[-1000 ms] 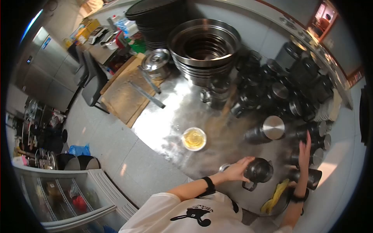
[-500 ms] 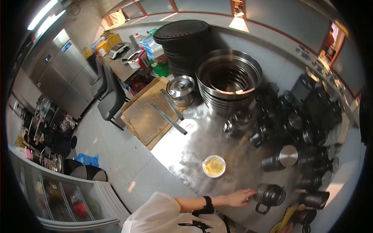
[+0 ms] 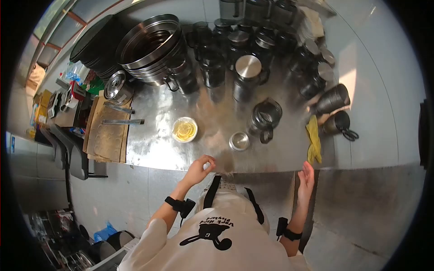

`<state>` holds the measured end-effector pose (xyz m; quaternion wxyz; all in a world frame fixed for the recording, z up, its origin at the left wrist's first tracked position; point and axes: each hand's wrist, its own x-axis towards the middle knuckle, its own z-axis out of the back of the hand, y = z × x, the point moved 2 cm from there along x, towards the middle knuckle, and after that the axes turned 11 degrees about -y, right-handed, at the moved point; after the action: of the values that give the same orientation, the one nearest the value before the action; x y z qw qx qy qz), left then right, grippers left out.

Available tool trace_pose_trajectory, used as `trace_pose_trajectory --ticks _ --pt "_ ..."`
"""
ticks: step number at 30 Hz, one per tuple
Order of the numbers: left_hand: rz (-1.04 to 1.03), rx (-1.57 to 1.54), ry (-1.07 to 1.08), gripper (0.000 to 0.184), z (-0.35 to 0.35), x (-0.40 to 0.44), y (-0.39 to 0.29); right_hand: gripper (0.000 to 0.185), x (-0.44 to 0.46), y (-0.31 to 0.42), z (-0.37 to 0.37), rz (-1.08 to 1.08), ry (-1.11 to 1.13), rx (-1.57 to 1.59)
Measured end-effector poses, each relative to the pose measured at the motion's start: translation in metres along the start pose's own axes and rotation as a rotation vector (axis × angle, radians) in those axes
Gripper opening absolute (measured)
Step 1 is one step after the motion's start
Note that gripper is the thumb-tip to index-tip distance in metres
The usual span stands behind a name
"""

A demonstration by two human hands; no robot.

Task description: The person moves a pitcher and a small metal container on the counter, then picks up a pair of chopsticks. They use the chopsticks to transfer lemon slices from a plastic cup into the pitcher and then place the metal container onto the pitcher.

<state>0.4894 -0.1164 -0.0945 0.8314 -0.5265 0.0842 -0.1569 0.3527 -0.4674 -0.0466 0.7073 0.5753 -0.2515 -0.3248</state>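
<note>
My left hand (image 3: pixel 202 169) hangs just off the front edge of the steel table, fingers loosely curled, nothing in them. My right hand (image 3: pixel 306 177) is raised near the edge with its fingers stretched out, empty. Closest to it lies a crumpled yellow cloth or glove (image 3: pixel 313 140). Between the hands and farther in stands a dark see-through jug (image 3: pixel 266 115), its top uncovered and its handle towards me. A small round metal-rimmed lid (image 3: pixel 239 141) lies beside it. To the left sits a white bowl of lemon slices (image 3: pixel 185 129).
Several dark lidded jugs (image 3: pixel 248 67) crowd the back and right. Stacked steel pans (image 3: pixel 151 49), black trays (image 3: pixel 95 45) and a lidded pot (image 3: pixel 118 87) stand back left. Cardboard (image 3: pixel 106 137) with two metal bars covers the left end. A chair (image 3: pixel 74 144) stands beyond.
My view has swung right and down. My left hand has drawn back from the jug, and my right hand has come away from the yellow cloth. The round lid now shows on the table.
</note>
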Motion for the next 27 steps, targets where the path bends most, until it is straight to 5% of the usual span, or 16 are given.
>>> trace_pose_trajectory --ticks 13,14,17,19,27 --pt "0.035 0.439 -0.101 0.033 0.016 -0.085 0.063 0.026 -0.1 -0.073 0.129 -0.101 -0.161 -0.052" --pt "0.001 0.544 -0.085 0.038 0.019 -0.086 0.064 0.023 -0.103 -0.072 0.126 -0.092 -0.196 0.003" --pt "0.167 0.222 -0.068 0.044 0.013 -0.069 0.073 0.023 -0.104 -0.07 0.125 -0.129 -0.192 -0.08" --pt "-0.014 0.53 -0.025 0.044 0.016 -0.065 0.083 0.026 -0.104 -0.07 0.123 -0.105 -0.167 0.043" --pt "-0.009 0.654 0.056 0.06 0.021 -0.063 0.102 0.027 -0.1 -0.053 0.106 -0.091 -0.1 0.181"
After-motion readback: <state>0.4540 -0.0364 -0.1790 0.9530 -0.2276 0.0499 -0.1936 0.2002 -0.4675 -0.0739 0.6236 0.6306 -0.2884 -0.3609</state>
